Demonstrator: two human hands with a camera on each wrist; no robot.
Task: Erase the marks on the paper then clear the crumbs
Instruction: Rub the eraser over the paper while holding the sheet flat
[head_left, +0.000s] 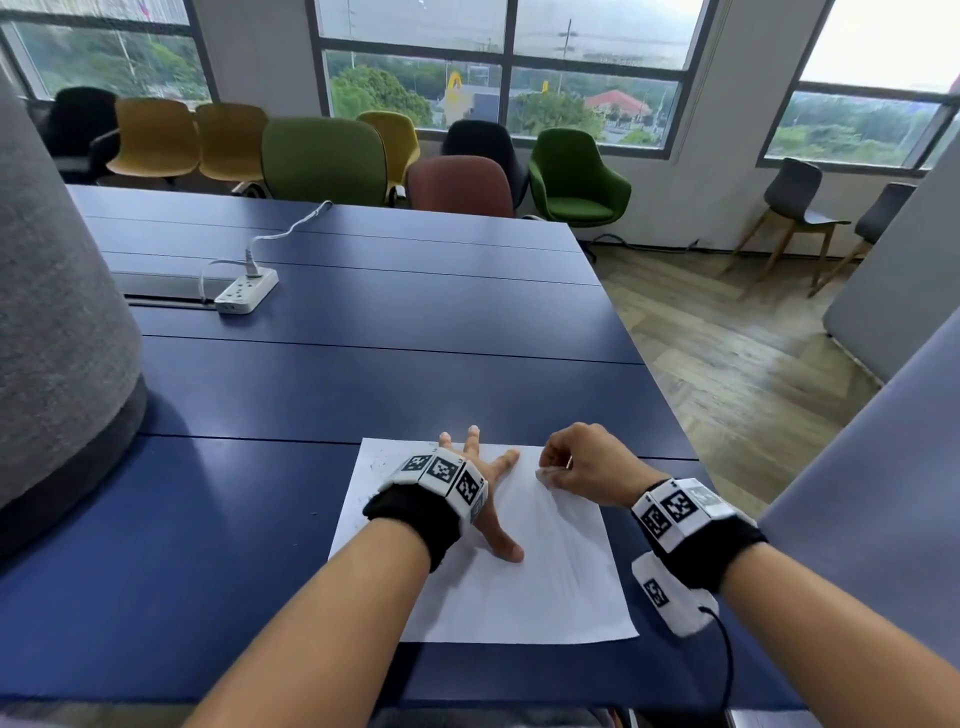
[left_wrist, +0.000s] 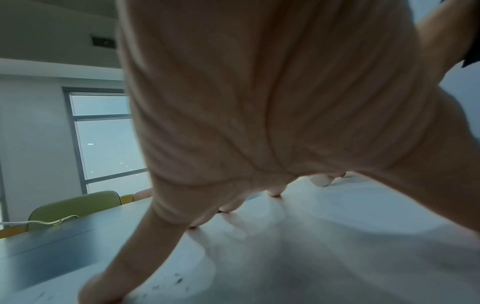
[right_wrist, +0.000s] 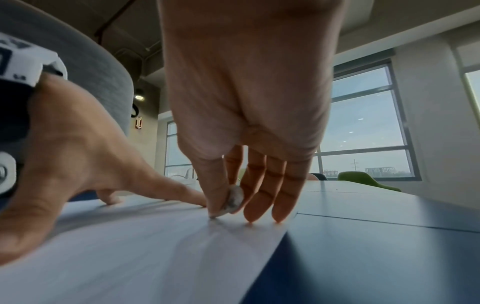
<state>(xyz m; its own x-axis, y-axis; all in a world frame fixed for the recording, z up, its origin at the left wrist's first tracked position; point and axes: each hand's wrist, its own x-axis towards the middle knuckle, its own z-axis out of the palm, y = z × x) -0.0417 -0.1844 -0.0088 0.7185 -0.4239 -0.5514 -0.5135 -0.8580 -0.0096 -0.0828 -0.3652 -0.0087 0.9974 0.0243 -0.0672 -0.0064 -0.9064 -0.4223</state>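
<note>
- Two fingers of the right hand (head_left: 582, 462), thumb and forefinger, pinched a small grey-smudged eraser (right_wrist: 232, 200), its lower end touching the paper (head_left: 519, 587) near the far right corner.
- Remaining right fingers (right_wrist: 262, 195) were curled downward beside the eraser, their tips at the sheet's right edge.
- Left hand (head_left: 491, 483) lay spread on the sheet, fingers straight and well apart, tips pressed down; the thumb pointed toward the near side, the forefinger toward the eraser.
- Left fingertips (left_wrist: 275, 190) bore on the paper while the palm arched clear of it, as seen from the left wrist.
- Dark crumbs (left_wrist: 176, 280) lay scattered on the sheet beside the left little finger, near the far left corner.
- Faint grey strokes showed across the sheet's right half.
- Paper rested flat on the blue table (head_left: 363, 384), close to its near edge.
- White power strip (head_left: 245, 292) with a plugged cable sat well apart, on the far left.
- Chairs (head_left: 324, 161) of several colours stood beyond the table beneath the windows.
</note>
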